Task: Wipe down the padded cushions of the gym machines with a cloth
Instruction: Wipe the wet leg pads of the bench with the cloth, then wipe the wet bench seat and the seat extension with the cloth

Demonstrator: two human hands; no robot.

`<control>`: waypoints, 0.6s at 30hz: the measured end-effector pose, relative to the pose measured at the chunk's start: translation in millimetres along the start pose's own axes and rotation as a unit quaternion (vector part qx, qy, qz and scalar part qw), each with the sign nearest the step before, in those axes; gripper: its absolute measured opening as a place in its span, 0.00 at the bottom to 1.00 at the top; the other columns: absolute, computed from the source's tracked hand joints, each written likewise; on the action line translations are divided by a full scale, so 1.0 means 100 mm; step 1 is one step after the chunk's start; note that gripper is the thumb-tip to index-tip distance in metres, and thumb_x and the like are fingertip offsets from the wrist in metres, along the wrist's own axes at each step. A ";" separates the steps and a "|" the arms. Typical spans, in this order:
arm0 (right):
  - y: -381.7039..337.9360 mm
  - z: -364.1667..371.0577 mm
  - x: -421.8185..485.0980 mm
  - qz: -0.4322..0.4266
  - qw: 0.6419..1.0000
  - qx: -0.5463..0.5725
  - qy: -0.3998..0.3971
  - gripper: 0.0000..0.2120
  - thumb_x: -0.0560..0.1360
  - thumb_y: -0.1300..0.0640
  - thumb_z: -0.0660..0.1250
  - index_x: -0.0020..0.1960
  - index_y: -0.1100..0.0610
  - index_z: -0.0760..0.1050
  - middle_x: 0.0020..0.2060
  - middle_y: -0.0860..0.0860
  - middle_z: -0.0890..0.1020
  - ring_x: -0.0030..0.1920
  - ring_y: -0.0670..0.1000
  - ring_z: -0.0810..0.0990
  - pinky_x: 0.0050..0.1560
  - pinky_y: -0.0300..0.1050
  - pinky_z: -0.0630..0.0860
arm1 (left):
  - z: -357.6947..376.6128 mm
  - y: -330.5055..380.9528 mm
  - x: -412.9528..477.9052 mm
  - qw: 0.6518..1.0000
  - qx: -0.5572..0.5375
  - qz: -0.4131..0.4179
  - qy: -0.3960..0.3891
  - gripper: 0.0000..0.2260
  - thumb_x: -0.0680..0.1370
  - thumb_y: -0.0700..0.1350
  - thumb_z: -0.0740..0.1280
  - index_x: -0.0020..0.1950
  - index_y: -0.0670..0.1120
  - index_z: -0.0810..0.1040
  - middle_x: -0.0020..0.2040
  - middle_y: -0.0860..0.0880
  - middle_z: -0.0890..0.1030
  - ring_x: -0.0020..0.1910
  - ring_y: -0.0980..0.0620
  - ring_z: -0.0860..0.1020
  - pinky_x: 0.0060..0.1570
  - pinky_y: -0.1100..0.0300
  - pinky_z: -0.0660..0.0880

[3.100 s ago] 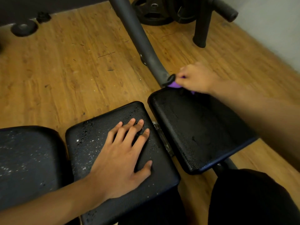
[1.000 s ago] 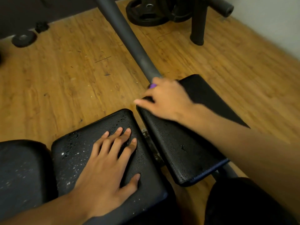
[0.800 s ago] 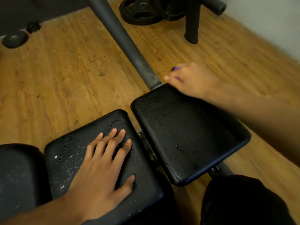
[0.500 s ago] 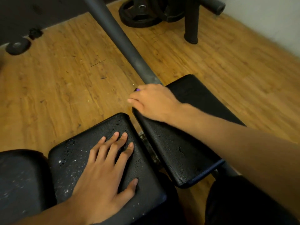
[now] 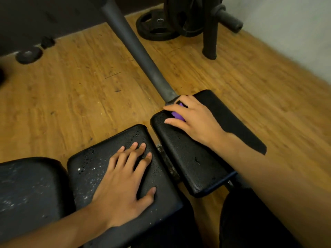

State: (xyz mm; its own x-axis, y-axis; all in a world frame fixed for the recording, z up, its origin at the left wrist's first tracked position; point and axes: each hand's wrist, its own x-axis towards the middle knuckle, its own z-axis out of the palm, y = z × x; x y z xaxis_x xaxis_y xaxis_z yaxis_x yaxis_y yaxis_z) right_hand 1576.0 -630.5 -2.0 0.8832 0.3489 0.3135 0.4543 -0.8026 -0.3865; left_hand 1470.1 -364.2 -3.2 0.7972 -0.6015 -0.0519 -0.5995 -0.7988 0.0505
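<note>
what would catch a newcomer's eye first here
The right hand grips a purple cloth at the far end of the right cushion, beside the grey frame tube. The left hand rests flat on the speckled middle cushion. A black weight plate lies on the floor behind.

Three black padded cushions with a pebbled skin sit in a row. The left cushion (image 5: 26, 190) is flecked with pale specks and is partly cut off by the frame edge. The middle cushion (image 5: 89, 169), just beside it, has rounded corners and carries scattered bright flecks and droplets (thickest toward its left and far side), and the left hand (image 5: 123, 187) lies flat on it. The right cushion (image 5: 193, 158) is longer, angled away from the middle one across a narrow gap, and looks darker with only fine beading. At its far left corner a small purple cloth (image 5: 176, 115) is bunched under the arched fingers of the right hand (image 5: 195, 120), mostly hidden.
</note>
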 end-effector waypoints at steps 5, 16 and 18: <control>-0.63 0.07 -0.58 0.087 0.991 0.053 0.083 0.26 0.78 0.36 0.61 0.66 0.52 0.80 0.53 0.51 0.76 0.54 0.52 0.75 0.50 0.51 0.77 | -0.07 -0.04 -0.05 0.998 -0.057 0.022 0.019 0.35 0.75 0.67 0.63 0.77 0.50 0.69 0.78 0.44 0.67 0.81 0.42 0.60 0.80 0.42 0.49; -1.99 0.26 -1.23 0.358 0.862 0.234 0.272 0.26 0.76 0.37 0.61 0.63 0.53 0.81 0.57 0.43 0.74 0.58 0.39 0.74 0.60 0.21 0.64 | -0.27 -0.81 -1.09 0.977 0.057 0.199 -0.051 0.36 0.77 0.65 0.63 0.82 0.53 0.65 0.83 0.43 0.61 0.84 0.41 0.54 0.80 0.34 0.46; -2.10 0.27 -1.20 0.368 0.860 0.236 0.264 0.25 0.77 0.39 0.62 0.64 0.54 0.80 0.58 0.45 0.74 0.59 0.43 0.75 0.62 0.25 0.66 | -0.22 -0.84 -1.16 0.977 0.040 0.195 -0.075 0.36 0.78 0.65 0.61 0.83 0.52 0.62 0.83 0.43 0.60 0.84 0.40 0.54 0.78 0.29 0.46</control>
State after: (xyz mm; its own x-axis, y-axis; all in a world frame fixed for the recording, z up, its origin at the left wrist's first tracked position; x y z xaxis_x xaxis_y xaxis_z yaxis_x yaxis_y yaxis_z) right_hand 1377.4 -490.4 18.0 0.8322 -0.5376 0.1354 -0.0976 -0.3826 -0.9187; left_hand 1430.0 -227.2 20.2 0.4918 -0.8497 -0.1899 -0.8635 -0.5039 0.0184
